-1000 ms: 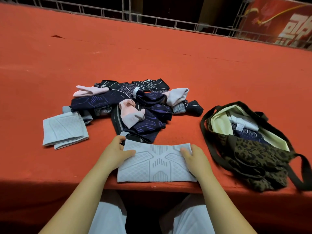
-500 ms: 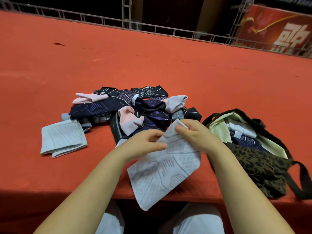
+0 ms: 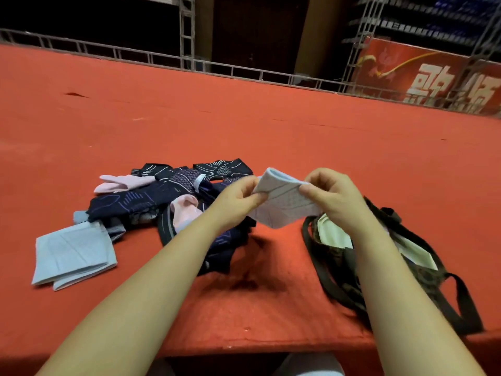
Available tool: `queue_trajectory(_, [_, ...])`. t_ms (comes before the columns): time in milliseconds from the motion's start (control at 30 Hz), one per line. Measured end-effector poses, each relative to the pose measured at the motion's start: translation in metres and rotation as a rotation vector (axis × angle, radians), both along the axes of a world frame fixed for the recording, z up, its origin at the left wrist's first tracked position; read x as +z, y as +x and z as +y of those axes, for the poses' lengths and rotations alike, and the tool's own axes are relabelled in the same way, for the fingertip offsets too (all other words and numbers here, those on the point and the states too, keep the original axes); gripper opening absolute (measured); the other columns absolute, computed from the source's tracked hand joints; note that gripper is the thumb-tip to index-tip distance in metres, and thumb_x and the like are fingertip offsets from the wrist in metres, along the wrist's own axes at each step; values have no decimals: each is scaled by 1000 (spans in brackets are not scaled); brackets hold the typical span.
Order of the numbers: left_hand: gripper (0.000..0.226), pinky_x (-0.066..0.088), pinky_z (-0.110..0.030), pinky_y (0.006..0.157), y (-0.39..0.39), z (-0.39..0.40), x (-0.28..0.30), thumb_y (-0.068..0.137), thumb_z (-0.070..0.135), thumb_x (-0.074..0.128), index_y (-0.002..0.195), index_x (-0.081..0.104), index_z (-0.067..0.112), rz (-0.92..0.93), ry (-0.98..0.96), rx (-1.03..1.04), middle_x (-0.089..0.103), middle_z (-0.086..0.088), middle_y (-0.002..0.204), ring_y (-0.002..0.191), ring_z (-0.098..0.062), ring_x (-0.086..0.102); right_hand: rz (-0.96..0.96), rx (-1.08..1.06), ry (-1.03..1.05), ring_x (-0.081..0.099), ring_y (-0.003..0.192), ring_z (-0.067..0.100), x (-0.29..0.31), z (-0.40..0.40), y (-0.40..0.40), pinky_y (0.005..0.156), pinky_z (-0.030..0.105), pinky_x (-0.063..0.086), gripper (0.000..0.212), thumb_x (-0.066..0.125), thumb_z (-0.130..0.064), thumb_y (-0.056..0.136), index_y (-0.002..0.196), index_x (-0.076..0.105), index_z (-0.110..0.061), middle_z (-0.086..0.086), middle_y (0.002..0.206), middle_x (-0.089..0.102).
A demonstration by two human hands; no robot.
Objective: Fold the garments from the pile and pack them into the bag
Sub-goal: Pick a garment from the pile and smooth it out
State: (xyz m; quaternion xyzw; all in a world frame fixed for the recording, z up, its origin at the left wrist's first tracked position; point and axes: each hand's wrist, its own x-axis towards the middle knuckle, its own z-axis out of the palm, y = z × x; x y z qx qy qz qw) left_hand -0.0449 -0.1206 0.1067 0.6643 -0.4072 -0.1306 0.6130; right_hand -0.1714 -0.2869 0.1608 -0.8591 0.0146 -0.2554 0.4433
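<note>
Desk (image 3: 271,126): orange-red. Held garment (image 3: 282,204): pale grey with fine line-and-grid pattern. Folded garment (image 3: 73,256): light blue-grey. Pile (image 3: 162,196): navy with purple lines, black with white lines, pink pieces. Bag (image 3: 423,275): dark leopard print, pale yellow lining.

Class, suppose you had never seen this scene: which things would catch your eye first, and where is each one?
First, the two hands, left hand and right hand, holding a pale grey garment in the air at the centre. Behind and left of them lies a pile of dark and pink garments on the red table. An open dark bag sits to the right.
</note>
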Motion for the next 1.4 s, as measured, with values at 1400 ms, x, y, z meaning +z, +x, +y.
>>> queue_trajectory(1400, [66, 19, -35, 114, -86, 53, -145, 68, 62, 57, 127, 53, 34, -367, 411, 133, 32, 19, 141, 139, -8, 22, 536, -531, -90, 61, 92, 26, -187, 49, -62, 91, 36, 38, 47, 55, -23, 83, 128, 41, -19, -12, 68, 53])
